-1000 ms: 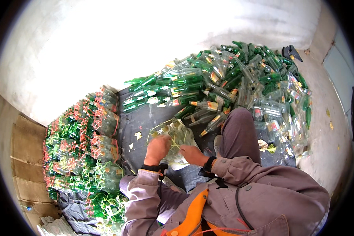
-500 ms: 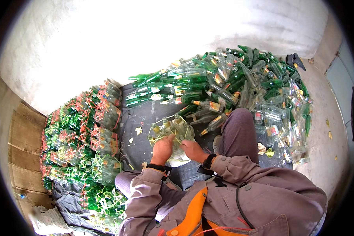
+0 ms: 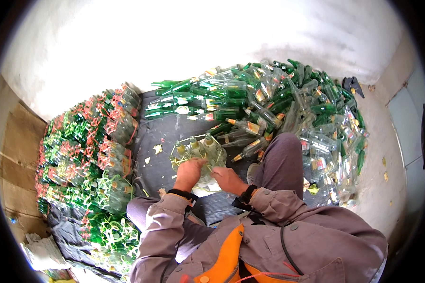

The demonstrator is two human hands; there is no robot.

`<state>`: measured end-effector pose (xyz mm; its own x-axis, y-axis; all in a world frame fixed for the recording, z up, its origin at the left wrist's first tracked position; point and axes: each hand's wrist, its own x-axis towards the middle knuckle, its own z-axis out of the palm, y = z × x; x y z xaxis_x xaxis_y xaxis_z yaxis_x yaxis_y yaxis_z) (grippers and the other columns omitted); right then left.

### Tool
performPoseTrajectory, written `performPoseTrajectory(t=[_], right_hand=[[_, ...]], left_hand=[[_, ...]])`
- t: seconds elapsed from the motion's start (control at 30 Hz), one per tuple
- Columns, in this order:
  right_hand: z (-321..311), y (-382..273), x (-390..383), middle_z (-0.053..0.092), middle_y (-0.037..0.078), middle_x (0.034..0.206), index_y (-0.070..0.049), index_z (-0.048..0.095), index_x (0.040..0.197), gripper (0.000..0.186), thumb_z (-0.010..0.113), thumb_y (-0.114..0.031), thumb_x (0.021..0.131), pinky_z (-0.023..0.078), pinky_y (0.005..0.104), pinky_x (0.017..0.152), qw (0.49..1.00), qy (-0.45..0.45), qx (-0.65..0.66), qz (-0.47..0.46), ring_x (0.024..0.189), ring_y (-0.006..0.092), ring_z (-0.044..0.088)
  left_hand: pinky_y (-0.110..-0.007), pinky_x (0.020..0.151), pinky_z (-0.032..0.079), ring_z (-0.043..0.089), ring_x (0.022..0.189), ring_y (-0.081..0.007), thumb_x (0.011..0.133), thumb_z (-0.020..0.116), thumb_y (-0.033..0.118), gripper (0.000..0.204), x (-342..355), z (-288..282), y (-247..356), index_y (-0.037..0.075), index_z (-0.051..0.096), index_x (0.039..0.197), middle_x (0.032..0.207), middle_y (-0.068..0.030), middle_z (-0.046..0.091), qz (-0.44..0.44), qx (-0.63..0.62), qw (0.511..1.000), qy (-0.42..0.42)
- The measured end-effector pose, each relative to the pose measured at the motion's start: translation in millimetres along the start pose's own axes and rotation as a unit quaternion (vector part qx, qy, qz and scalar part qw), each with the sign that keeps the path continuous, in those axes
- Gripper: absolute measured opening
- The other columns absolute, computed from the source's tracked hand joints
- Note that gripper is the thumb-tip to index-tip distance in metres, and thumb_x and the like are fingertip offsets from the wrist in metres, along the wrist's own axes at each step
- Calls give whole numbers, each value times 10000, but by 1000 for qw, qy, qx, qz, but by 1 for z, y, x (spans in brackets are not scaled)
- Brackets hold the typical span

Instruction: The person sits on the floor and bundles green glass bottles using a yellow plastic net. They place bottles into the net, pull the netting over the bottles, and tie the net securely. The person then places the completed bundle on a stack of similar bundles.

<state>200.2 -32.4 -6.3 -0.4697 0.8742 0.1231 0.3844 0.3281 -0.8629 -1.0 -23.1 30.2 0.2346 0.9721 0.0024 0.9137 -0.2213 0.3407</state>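
Note:
A bundle of upright clear glass bottles point(image 3: 208, 144) stands in front of me on the dark sheet. Pale yellow-green plastic string point(image 3: 174, 165) runs around the bottle necks. My left hand point(image 3: 190, 173) is closed at the near side of the bundle, its fingertips pinched on the string. Beside it on the right, my right hand point(image 3: 227, 180) is closed too, thumb and fingers pressed together on the string by the nearest bottles. My hands partly cover the lower bottles. Something white point(image 3: 207, 189) shows under the bundle's near edge.
At the left stand rows of tied bottles point(image 3: 109, 188), bound with red and yellow-green string. Loose green and clear bottles point(image 3: 257, 125) lie heaped from far centre to the right, by my bent knee point(image 3: 282, 158). The dark sheet point(image 3: 151, 139) carries scraps. A white wall point(image 3: 174, 37) rises behind.
The view has shifted a little, so the scene sits slightly further left. Both hands stay closed at the bundle's near side, with only small movement.

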Motion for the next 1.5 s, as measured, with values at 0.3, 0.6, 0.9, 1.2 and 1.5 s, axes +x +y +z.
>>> performPoseTrajectory(t=[0.3,0.6,0.9,1.2,1.5], right_hand=[[-23,-12,12,615,264,875,14,621,922,237,594,-221,937,483,479,724,999,-20,13,45,859,463,615],[-36,-7,23,665,147,871,-20,708,881,130,640,-129,860,534,415,721,998,-30,-37,-33,834,340,676],[-33,43,58,693,140,921,-24,711,917,144,668,-131,831,543,391,749,977,20,-163,-134,862,327,678],[-33,36,57,695,182,858,4,702,925,201,667,-183,858,514,402,722,995,64,-48,67,815,347,678],[-29,53,51,690,148,784,24,690,886,206,660,-177,852,496,378,660,975,48,116,184,708,246,651]], left_hand=[[-432,804,574,720,922,-312,900,551,104,332,-2,12,4,241,756,1122,1056,-67,730,-18,-3,999,29],[-433,773,552,712,882,-298,891,576,126,278,-2,15,-1,223,767,1068,984,-60,729,-3,-14,998,60],[-447,781,528,706,853,-297,929,596,243,181,3,17,2,181,752,996,902,-61,722,6,-5,998,63],[-467,726,513,701,794,-301,935,612,344,228,12,17,7,150,729,911,845,-71,717,-6,8,998,55],[-478,760,488,689,806,-290,925,606,301,190,14,17,10,153,711,869,822,-57,707,-8,-2,998,64]])
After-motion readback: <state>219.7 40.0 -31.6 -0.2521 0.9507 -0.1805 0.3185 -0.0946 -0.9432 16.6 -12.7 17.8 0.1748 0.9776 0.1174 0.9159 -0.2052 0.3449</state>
